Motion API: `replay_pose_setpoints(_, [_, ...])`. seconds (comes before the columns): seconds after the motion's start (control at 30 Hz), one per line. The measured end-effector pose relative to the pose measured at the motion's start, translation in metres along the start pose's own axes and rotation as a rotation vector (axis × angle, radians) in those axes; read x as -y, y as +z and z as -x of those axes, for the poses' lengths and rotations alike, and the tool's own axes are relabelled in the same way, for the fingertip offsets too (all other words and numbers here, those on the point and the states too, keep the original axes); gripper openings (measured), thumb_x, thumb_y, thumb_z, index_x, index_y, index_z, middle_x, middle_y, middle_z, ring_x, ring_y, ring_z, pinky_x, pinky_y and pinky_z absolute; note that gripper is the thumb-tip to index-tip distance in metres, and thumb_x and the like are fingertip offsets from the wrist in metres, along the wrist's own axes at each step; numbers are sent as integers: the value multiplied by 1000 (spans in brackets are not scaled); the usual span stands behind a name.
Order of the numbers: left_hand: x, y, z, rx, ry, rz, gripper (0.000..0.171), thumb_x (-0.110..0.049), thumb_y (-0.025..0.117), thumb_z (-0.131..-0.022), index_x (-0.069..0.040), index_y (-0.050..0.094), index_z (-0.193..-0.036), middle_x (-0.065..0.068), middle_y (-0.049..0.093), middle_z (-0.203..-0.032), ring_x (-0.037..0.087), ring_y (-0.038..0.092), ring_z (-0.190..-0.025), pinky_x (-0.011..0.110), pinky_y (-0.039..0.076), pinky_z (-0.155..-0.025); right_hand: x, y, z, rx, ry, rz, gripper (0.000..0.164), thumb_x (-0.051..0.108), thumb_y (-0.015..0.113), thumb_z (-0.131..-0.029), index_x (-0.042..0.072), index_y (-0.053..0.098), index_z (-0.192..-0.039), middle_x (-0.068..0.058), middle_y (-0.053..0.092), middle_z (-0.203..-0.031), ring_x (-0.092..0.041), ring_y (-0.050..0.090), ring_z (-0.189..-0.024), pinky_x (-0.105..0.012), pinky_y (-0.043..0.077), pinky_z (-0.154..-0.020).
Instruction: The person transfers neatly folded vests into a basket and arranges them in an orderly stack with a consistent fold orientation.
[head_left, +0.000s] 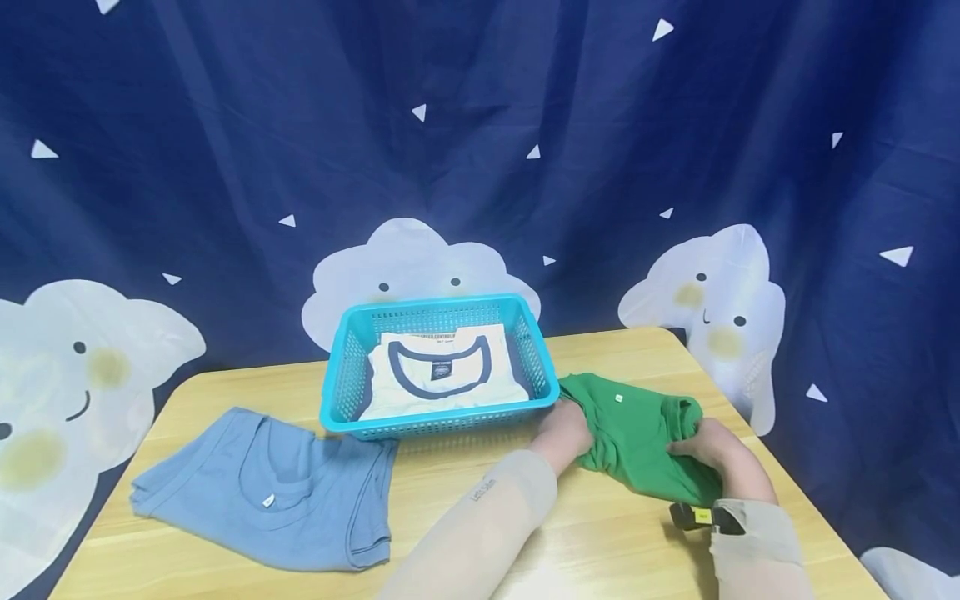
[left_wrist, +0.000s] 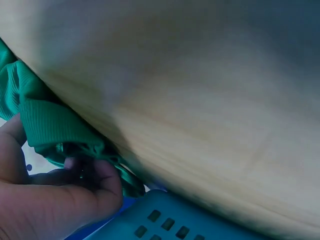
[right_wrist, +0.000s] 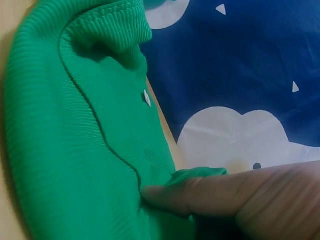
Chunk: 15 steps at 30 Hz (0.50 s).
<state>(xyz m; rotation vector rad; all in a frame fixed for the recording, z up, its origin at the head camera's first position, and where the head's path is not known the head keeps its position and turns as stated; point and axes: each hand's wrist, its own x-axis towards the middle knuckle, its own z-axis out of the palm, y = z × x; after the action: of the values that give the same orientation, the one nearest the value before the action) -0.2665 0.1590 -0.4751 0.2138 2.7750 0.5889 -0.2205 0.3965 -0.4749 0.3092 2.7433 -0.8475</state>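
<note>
A green ribbed shirt [head_left: 637,429] with a small white tag lies bunched on the right side of the table. At its left end, beside the basket, my left hand [head_left: 564,433] grips the cloth. The left wrist view shows that hand [left_wrist: 60,200] with curled fingers at a fold of the green fabric [left_wrist: 60,125]. On the right end, my right hand [head_left: 716,450] pinches the shirt near a rolled edge. Up close in the right wrist view, the thumb [right_wrist: 195,195] presses into the green cloth [right_wrist: 100,150]; the other fingers are mostly hidden.
A turquoise plastic basket [head_left: 442,421] stands at the back middle of the wooden table [head_left: 600,550], holding a folded white shirt [head_left: 442,400] with dark neck trim. A blue shirt [head_left: 277,500] lies folded at the left. Behind hangs a navy curtain [head_left: 480,125] with clouds.
</note>
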Motion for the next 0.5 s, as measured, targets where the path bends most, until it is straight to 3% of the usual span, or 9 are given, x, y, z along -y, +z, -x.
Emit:
replay_pose_setpoints(0.2, [2,0,3,17,20,46,65,-33,80,-82,-2,59,-134,13,49,-146,24,62,-110,33,55,-89,3,2,0,20,-38,5,59,21,73,-83,-25,50,-112,-26,61,-95,-35,60,-85,-52,54,-77])
replay_pose_setpoints(0.33, [3,2,2,17,57,62,64,-38,78,-82,-3,61,-132,13,51,-146,25,58,-121,36,49,-101,7,2,3,8,-51,-38,46,18,71,-83,-19,54,-104,-19,59,-89,-30,57,-81,-46,54,-73])
replay_pose_setpoints(0.5, [2,2,1,75,100,170,50,-35,73,-85,-3,65,-123,7,65,-125,19,61,-105,33,48,-98,12,1,6,11,-67,-85,32,16,68,-84,-11,56,-95,-12,58,-83,-25,57,-76,-40,53,-66])
